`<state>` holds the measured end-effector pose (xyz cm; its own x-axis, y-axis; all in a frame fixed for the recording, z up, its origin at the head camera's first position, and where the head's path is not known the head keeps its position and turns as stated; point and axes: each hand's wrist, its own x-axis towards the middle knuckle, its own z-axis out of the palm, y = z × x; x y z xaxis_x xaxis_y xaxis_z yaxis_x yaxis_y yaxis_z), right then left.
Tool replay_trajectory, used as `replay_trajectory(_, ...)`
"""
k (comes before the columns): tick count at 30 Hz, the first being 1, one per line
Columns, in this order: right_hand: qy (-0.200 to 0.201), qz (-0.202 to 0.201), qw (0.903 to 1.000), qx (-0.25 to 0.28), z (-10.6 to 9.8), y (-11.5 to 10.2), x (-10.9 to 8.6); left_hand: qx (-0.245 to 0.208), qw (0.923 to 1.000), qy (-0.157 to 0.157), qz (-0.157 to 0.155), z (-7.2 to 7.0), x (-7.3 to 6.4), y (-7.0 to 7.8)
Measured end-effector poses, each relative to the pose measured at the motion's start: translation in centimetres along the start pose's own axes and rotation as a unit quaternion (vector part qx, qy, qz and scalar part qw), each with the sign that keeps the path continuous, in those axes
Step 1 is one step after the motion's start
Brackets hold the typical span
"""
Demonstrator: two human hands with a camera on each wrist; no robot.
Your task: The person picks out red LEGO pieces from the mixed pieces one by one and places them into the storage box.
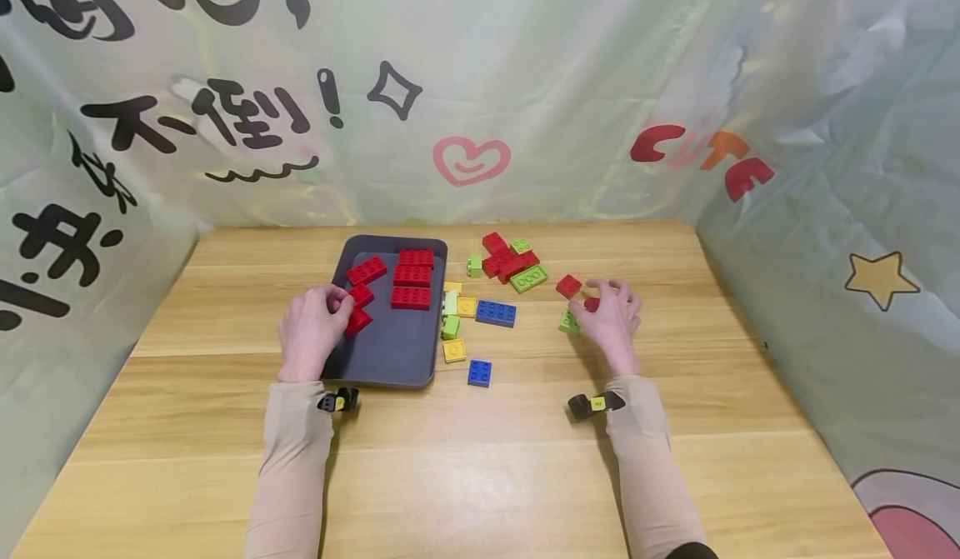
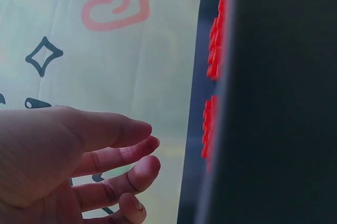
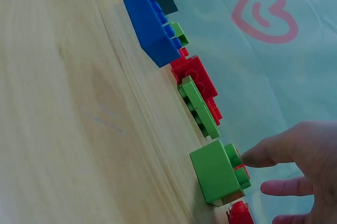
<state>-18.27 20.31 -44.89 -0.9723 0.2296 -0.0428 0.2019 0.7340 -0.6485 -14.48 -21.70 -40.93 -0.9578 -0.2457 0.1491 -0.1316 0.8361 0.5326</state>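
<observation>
My left hand (image 1: 311, 330) hovers over the left side of a dark grey tray (image 1: 390, 359), next to several red bricks (image 1: 358, 320). In the left wrist view its loosely bent fingers (image 2: 142, 174) hold nothing, and the tray wall hides most of the bricks. My right hand (image 1: 611, 321) is above the table at the right, thumb and fingers spread around a small red brick (image 1: 592, 303), without a visible grip. Close to its thumb stands a green brick (image 3: 216, 174); whether they touch I cannot tell.
Red bricks (image 1: 411, 276) line the tray's right half. Yellow, green and blue bricks (image 1: 496, 313) lie along its right edge. Farther back is a pile of red and green bricks (image 1: 510, 263). A small blue brick (image 1: 479, 373) lies nearer the front. A printed curtain (image 1: 570, 67) closes off the back.
</observation>
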Motion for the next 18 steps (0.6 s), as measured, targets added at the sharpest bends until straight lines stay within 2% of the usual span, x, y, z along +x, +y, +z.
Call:
replay_trajectory(9,0.003,-0.001,1.0,0.005,-0.04,0.29,0.02,-0.009,0.9999,-0.009,-0.006,-0.16,0.06,-0.24)
replay_trajectory(18,-0.001,-0.01,0.9999,0.005,0.04,0.87,0.23,-0.094,0.9949,-0.017,0.034,-0.36,0.33,-0.15)
